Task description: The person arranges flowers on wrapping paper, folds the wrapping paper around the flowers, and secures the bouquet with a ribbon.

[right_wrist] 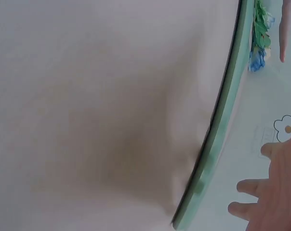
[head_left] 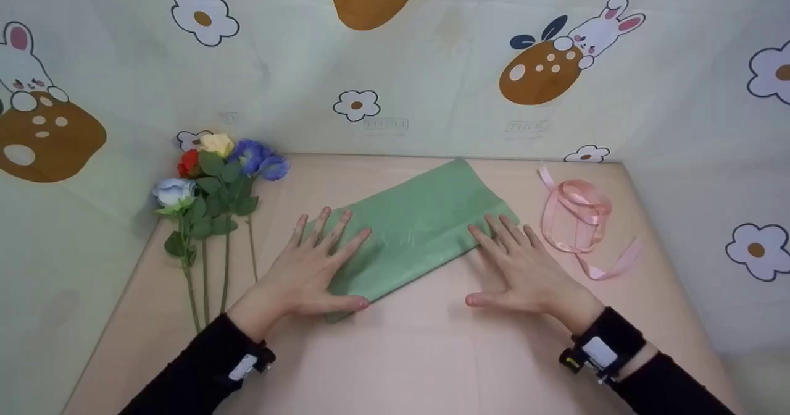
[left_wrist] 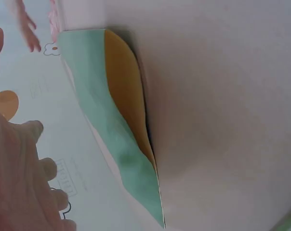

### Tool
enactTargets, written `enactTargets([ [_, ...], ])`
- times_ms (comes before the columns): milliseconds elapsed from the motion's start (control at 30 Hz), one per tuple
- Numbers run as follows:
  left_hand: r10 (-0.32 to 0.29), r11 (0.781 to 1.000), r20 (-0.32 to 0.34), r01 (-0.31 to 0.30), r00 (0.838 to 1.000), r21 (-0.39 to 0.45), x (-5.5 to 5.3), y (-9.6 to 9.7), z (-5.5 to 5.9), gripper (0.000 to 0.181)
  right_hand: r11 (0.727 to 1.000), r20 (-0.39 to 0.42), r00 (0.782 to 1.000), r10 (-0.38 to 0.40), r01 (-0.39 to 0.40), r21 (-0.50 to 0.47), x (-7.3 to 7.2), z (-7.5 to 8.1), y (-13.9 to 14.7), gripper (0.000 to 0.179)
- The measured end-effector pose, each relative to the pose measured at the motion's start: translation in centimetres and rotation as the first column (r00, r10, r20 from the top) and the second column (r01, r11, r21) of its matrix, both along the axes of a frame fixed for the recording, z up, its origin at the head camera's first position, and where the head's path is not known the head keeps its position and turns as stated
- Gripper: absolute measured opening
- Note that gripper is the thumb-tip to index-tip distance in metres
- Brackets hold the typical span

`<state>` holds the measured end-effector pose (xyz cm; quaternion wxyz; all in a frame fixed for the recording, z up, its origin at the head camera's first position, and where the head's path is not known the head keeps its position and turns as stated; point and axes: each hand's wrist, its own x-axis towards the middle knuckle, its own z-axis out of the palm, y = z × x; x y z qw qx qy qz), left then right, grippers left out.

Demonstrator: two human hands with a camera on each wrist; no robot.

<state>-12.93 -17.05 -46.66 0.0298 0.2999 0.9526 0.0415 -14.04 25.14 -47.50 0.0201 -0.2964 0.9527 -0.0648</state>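
Note:
A folded sheet of green wrapping paper (head_left: 426, 223) lies slantwise across the middle of the table. My left hand (head_left: 311, 270), fingers straight and spread, overlaps its left end in the head view. At its right end, the fingers of my right hand (head_left: 524, 270) are spread too and overlap the lower right corner. Neither hand grips anything. In the left wrist view the paper (left_wrist: 121, 144) gapes along its near edge and shows a brown inner side. From the right wrist, the paper (right_wrist: 222, 110) appears as a narrow, bowed green strip.
Several artificial flowers (head_left: 216, 180) with long stems lie at the left, in red, yellow, blue and pale blue. A loosely coiled pink ribbon (head_left: 577, 217) lies at the right. Behind the table (head_left: 419, 365) hangs a patterned cloth backdrop (head_left: 444, 75).

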Motion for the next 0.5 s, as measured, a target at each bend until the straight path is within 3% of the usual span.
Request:
enactTargets([
  [200,0.037,0.999,0.100,-0.035,0.994,-0.014,-1.3,0.0,0.0,0.123,0.995,0.067,0.997,-0.022,0.029,-0.100,-1.5,-0.2,-2.6,0.107],
  [367,0.063,0.997,0.195,-0.054,0.979,-0.050,-2.2,-0.2,-0.1,0.124,0.988,0.117,0.991,0.061,-0.043,-0.150,-2.1,-0.5,-5.1,0.083],
  [500,0.082,0.995,0.247,-0.066,0.965,-0.070,-3.4,0.0,-0.1,0.116,0.985,0.118,0.986,0.122,-0.106,-0.133,-2.3,-0.8,-6.5,0.077],
])
